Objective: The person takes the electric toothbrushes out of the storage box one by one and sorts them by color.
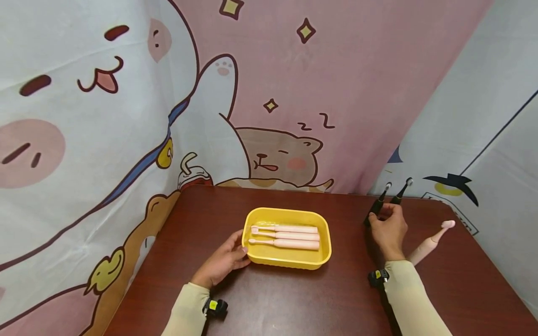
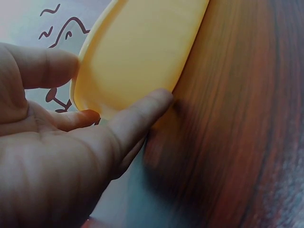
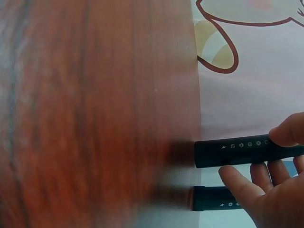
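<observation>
A yellow tray [image 1: 286, 265] lies on the table with three pale pink electric toothbrushes [image 1: 296, 244] in it, side by side. My left hand [image 1: 224, 259] holds the tray's left end, thumb and fingers spread around the rim; the left wrist view shows the hand [image 2: 61, 156] against the tray wall [image 2: 137, 52]. At the back right, my right hand [image 1: 388, 231] pinches a black electric toothbrush [image 1: 375, 206] that stands upright. In the right wrist view, the thumb lies on one side of this toothbrush [image 3: 228, 153] and fingers on the other.
A second black toothbrush [image 1: 397, 198] stands just right of the held one. Another pink toothbrush [image 1: 428, 245] stands upright beside my right forearm, partly hidden by it. The dark red wooden table [image 1: 286, 303] meets a printed cloth [image 1: 357, 93] behind.
</observation>
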Demonstrator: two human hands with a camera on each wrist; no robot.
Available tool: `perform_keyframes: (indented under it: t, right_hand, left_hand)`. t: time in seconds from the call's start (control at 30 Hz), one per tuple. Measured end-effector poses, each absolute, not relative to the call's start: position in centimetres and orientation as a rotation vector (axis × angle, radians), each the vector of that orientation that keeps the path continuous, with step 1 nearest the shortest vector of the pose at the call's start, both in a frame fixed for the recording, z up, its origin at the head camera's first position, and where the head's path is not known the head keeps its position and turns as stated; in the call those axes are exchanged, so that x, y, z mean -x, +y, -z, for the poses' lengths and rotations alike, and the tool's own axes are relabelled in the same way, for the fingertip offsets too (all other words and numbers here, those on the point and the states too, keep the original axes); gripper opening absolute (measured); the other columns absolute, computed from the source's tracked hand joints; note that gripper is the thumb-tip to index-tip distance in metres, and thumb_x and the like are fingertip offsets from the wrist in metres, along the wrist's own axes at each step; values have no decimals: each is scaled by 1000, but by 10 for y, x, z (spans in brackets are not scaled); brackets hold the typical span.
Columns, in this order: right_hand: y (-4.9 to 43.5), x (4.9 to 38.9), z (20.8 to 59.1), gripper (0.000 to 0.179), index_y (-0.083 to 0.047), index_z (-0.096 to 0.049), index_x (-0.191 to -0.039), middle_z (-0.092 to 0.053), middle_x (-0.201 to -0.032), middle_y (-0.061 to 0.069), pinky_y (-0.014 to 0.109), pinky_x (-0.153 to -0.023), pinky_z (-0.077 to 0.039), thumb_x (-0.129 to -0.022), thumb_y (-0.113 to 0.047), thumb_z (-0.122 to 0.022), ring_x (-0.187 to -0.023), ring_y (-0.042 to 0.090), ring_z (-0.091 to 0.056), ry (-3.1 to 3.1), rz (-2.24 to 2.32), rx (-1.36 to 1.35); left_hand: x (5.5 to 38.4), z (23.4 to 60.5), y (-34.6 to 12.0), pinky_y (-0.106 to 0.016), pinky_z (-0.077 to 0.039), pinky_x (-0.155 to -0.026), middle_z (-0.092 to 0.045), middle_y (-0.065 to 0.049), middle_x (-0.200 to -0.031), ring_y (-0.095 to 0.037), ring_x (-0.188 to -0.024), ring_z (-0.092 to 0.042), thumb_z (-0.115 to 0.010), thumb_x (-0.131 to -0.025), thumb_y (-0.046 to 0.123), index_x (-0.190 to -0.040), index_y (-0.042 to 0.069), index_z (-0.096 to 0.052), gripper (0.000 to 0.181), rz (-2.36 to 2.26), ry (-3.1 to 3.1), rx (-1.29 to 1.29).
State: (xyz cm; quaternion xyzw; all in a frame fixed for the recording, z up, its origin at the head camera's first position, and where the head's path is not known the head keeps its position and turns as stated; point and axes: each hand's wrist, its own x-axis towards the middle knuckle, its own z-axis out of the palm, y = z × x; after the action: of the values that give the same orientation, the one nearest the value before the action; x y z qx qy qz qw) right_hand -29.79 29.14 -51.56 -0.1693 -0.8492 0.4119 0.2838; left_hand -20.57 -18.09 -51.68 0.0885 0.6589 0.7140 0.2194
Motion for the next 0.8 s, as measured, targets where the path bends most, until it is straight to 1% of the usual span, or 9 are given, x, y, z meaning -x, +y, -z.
perform_keyframes:
  t: [0.4,0.67,0.8]
  right_hand:
    - [291,295,513,43,-3,-60,-129,-73,-113,22,28,-81,-41,-91,-14,-74,-108,38,-71,-2273,-1084,436]
    - [290,293,513,43,-3,-60,-130,-74,-110,22,29,-82,-41,-91,-14,-75,-104,35,-71,-2279,-1077,431]
    - [289,291,512,45,-2,-59,-130,-74,-110,22,30,-81,-41,-91,-15,-76,-104,36,-71,-2282,-1075,431]
  left_hand:
    - [206,517,-181,-59,-46,-115,-29,-30,-167,-42,-145,-49,-39,-113,6,-168,5,-12,61,-1976,1842,-240]
    - [205,517,-181,-59,-45,-115,-28,-31,-167,-43,-146,-47,-39,-113,5,-168,4,-10,61,-1979,1836,-251]
    - [205,517,-181,-59,-46,-115,-28,-31,-167,-44,-147,-46,-39,-113,5,-168,4,-11,61,-1981,1835,-244]
